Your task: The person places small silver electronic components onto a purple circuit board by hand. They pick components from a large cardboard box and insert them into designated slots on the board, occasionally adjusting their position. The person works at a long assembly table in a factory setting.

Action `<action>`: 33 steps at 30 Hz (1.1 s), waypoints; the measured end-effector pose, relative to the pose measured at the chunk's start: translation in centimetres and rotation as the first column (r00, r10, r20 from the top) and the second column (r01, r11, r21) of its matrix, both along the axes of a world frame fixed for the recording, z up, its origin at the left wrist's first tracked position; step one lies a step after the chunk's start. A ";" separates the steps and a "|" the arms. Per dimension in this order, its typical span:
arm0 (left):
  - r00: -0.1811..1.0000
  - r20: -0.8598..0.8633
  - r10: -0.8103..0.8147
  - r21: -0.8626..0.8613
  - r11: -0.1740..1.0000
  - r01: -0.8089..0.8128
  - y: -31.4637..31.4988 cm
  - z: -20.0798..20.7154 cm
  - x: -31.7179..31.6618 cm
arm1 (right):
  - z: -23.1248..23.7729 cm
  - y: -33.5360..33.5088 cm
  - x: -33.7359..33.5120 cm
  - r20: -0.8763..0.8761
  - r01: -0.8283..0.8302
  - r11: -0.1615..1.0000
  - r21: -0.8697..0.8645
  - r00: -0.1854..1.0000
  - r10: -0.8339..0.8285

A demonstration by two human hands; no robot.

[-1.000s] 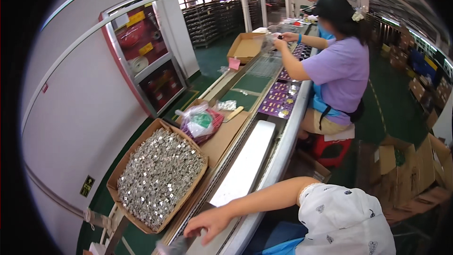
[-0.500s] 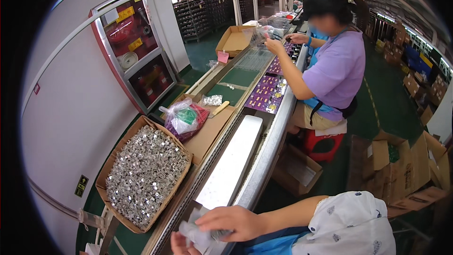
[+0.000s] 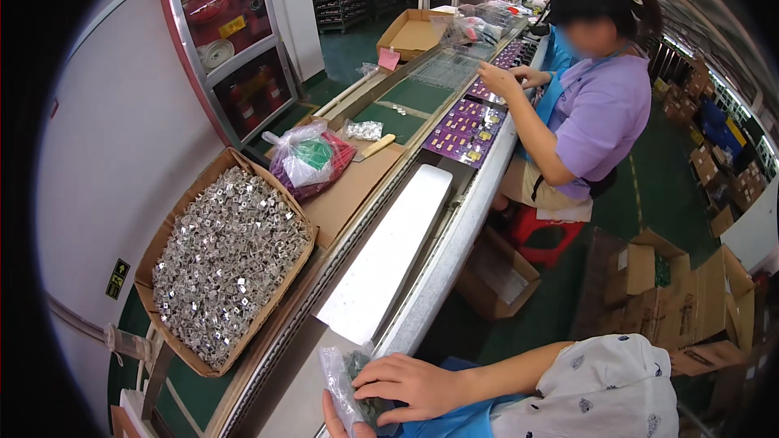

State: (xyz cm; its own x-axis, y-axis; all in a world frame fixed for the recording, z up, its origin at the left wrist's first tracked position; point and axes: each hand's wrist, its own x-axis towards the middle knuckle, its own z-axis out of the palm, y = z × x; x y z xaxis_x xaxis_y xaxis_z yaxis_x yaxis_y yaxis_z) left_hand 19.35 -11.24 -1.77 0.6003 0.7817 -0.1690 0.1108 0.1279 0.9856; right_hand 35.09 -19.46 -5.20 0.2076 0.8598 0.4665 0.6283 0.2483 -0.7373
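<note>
A small clear plastic bag (image 3: pixel 335 373) with dark grey-green contents is between my hands at the lower edge of the view. My left hand (image 3: pixel 339 420), mostly cut off by that edge, grips the bag from its near left side. From the right, my right hand (image 3: pixel 415 388) lies over the bag, its fingers bent and pressing on the contents. What exactly is inside cannot be made out. Just beyond the bag, a long white panel (image 3: pixel 393 255) rests along the metal work line.
To the left stands a cardboard box (image 3: pixel 144 280) heaped with small metal pieces. Behind it are a tied plastic bag (image 3: pixel 307 158) and a yellow-handled tool (image 3: pixel 378 146). Purple circuit boards (image 3: pixel 466 131) lie farther along the line, where a co-worker in purple (image 3: pixel 604 113) sits.
The bag has turned more upright and its dark contents now show. My right hand has shifted slightly down the bag. The co-worker's hands have lowered toward the boards.
</note>
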 end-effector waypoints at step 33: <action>0.980 -0.158 -0.120 0.523 0.832 0.186 1.1 -1.4 -1.0 | 0.8 1.7 0.4 -0.138 0.039 0.999 0.014 0.990 -0.037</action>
State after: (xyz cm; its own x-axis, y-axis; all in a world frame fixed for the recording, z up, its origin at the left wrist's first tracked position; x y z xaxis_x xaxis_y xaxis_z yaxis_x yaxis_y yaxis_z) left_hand 18.39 -10.09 -3.13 0.7223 0.6697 0.1726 0.2000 -0.4412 0.8749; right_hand 35.53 -17.80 -4.42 0.3030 0.8427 0.4450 0.5299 0.2391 -0.8137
